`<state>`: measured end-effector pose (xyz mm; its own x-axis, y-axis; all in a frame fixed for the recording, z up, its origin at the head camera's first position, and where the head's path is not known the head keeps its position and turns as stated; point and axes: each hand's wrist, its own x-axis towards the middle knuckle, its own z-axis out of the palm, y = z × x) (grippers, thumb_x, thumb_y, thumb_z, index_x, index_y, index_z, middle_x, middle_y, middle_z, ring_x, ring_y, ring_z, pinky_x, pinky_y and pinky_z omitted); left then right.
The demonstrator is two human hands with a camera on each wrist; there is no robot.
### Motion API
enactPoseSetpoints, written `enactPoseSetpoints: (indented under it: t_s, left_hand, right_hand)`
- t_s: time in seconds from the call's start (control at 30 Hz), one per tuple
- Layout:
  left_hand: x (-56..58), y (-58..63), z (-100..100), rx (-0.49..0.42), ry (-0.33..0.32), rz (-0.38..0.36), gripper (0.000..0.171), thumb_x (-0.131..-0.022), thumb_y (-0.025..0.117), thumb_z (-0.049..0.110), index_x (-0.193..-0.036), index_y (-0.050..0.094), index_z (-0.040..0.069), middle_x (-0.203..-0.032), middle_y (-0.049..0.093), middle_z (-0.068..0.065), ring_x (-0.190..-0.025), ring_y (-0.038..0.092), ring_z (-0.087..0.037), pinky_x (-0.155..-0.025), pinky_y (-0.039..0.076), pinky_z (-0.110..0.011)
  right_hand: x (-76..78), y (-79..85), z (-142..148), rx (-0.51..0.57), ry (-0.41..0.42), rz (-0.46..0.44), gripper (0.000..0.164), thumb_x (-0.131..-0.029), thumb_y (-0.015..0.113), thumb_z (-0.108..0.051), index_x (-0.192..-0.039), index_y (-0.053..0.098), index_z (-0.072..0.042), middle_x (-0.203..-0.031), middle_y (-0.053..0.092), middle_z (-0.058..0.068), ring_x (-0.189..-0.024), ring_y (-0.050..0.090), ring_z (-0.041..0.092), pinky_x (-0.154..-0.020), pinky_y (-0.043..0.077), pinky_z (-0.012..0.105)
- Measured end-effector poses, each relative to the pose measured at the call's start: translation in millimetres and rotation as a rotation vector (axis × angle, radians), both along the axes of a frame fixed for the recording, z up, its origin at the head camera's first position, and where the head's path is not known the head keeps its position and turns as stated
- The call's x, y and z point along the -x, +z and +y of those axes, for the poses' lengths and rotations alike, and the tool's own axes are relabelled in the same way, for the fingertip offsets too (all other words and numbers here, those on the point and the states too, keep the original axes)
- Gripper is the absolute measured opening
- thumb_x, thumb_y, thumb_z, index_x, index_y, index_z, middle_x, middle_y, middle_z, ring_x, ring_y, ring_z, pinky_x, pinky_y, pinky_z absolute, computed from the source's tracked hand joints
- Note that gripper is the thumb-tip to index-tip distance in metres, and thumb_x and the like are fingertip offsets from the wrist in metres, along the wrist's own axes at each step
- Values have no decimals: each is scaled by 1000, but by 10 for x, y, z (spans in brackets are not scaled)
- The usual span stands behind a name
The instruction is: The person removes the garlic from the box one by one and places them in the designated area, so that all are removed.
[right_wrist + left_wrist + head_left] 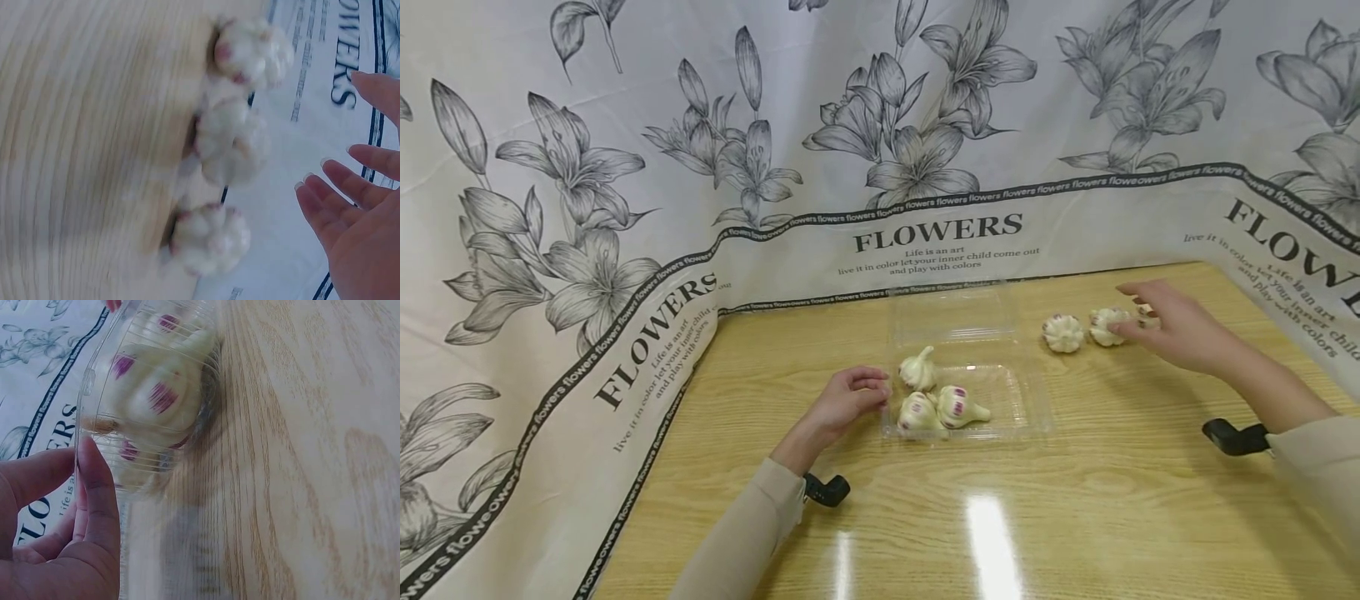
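With thumb and fingers my left hand (842, 406) pinches the left rim of a clear plastic clamshell box (1009, 404). Three garlic bulbs lie inside it: one with its stem up (917, 371), a purple-marked bulb (957, 406) and another bulb (917, 413) at the front left. My right hand (1180, 327), fingers spread and holding nothing, is over the row of loose garlic on the table. That row has a left bulb (1063, 333), a middle bulb (1107, 326) and a right one partly hidden by the hand; the right wrist view shows all three, blurred, apart from the fingers.
The box's lid (951, 318) lies folded back toward the rear. A flower-printed cloth (790, 267) rises along the back and sides of the wooden table (1097, 500). Black wrist-worn devices (827, 490) stick out below both wrists.
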<state>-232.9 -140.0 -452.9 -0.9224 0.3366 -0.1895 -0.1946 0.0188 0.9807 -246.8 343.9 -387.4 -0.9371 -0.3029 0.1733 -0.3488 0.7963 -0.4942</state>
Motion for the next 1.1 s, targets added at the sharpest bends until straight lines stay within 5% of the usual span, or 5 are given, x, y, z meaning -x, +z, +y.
enactPoseSetpoints:
  t_s: [0.33, 0.87, 1.1]
  left_hand:
    - [-12, 1, 1, 1, 3, 5, 37, -99, 60, -7, -134, 52, -13, -99, 62, -9, -83, 65, -15, -79, 60, -28]
    - [-14, 19, 1, 6, 4, -1, 37, -99, 60, -6, -134, 52, -13, -99, 61, -10, -83, 65, -16, -79, 60, -28]
    - [-17, 24, 7, 11, 5, 0, 36, -99, 60, -6, -134, 52, -12, -99, 61, -9, -83, 65, -16, -79, 60, -28]
  right_hand:
    - [-141, -23, -524, 41, 181, 87, 55, -98, 70, -13, -142, 48, 9, -139, 51, 32, -117, 56, 49, -90, 53, 65]
    - [-338, -36, -1102, 121, 322, 7, 48, -100, 68, -22, -141, 54, -2, -132, 61, 17, -112, 64, 32, -94, 56, 54]
    - [-378, -126, -1265, 134, 379, -36, 52, -100, 68, -24, -142, 52, 3, -133, 60, 20, -112, 64, 35, -94, 56, 56]
